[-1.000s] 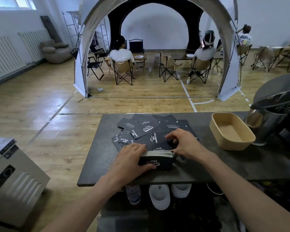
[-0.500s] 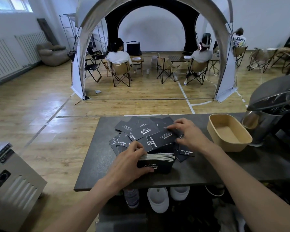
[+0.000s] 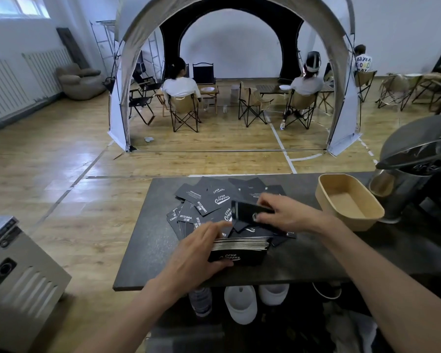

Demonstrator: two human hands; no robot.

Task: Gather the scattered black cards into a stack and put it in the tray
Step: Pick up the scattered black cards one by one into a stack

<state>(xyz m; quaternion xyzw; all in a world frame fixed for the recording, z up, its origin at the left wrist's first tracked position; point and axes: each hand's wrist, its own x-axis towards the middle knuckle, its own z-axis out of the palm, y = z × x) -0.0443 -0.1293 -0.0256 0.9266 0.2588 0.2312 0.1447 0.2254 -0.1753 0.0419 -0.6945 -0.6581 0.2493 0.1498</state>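
Pinches a few black cards (image 3: 250,212) in the right hand (image 3: 288,215), just above the loose pile. Clasps the left end of the gathered stack (image 3: 239,248) with the left hand (image 3: 201,248), near the front edge of the dark table (image 3: 148,245). Behind the stack, scattered cards (image 3: 209,200) overlapping; well to the right, the tan tray (image 3: 349,202).

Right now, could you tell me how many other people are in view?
3 people: one seated left inside the tent, one right, one beyond its right edge. Others may be hidden.
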